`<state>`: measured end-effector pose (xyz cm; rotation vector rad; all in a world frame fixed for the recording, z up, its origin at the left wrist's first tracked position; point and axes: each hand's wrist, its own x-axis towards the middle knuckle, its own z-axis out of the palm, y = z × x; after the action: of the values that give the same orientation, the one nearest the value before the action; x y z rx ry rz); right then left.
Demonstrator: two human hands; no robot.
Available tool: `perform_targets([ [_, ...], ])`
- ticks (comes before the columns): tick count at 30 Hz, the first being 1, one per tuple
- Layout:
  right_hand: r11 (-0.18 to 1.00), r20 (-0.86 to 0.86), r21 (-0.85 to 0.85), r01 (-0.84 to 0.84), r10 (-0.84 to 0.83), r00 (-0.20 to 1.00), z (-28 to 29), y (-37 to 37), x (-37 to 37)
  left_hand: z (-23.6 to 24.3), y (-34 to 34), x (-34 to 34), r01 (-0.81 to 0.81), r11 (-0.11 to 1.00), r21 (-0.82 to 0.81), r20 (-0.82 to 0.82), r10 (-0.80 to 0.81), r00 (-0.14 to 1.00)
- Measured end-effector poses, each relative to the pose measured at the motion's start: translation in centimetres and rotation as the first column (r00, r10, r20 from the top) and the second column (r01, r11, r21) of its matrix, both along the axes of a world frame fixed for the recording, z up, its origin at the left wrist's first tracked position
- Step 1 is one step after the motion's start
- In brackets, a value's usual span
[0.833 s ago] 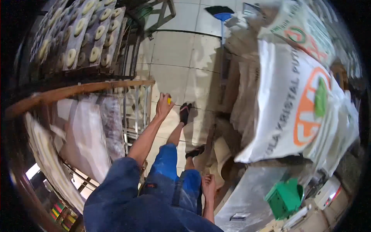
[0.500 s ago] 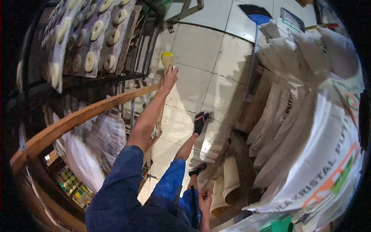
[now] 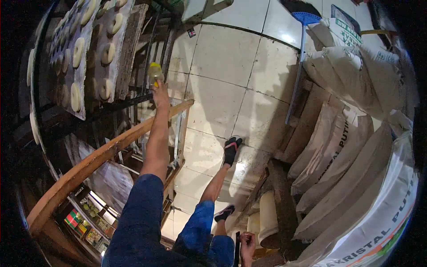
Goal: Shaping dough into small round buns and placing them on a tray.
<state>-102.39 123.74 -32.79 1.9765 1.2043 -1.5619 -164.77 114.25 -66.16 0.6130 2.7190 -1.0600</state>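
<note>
My left hand (image 3: 161,94), at the end of an outstretched arm, is closed on a small pale, see-through container (image 3: 155,74) with a yellow top. It is held beside the dark metal rack (image 3: 102,109), near boards (image 3: 76,91) carrying rows of pale dough rings (image 3: 108,53). Low by my right hip, my right hand (image 3: 247,244) is closed with its fingers curled; whether anything is in them is hidden. Close to it stand cream-coloured cylindrical containers (image 3: 268,218).
A wooden rail (image 3: 106,153) curves across the left, above shelves of colourful packets (image 3: 82,224). Stacked white sacks (image 3: 347,187) fill the right side. A blue broom (image 3: 299,66) leans at the far right over the tiled floor (image 3: 218,93).
My left hand has moved left with the yellow-topped container, closer to the rack. The view has shifted a little. My right hand stays low by my hip.
</note>
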Motion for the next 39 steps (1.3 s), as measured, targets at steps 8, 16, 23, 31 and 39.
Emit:
perform_targets([
  [8,0.995,-0.023,0.084,0.060,-0.058,0.998,2.9,-1.1,0.6,-0.3,3.4,9.6,-0.083,0.997,0.002,0.474,0.072,0.877],
  [16,0.941,-0.095,0.248,0.232,-0.214,0.972,7.3,-2.1,3.4,11.4,5.5,32.9,-0.299,0.863,0.407,0.803,-0.183,0.567],
  [23,0.783,-0.170,0.401,0.475,-0.446,0.879,11.2,-5.8,9.3,22.9,8.5,51.3,-0.424,0.818,0.389,0.905,-0.426,0.008],
  [31,0.516,-0.279,0.493,0.701,-0.669,0.689,13.1,-19.4,22.1,26.9,10.5,56.8,-0.861,0.397,-0.319,0.627,-0.593,-0.506],
  [39,0.288,-0.163,0.640,0.713,-0.855,0.492,12.0,-39.0,35.2,41.1,24.8,58.7,-0.739,0.623,0.256,0.707,-0.643,-0.296],
])
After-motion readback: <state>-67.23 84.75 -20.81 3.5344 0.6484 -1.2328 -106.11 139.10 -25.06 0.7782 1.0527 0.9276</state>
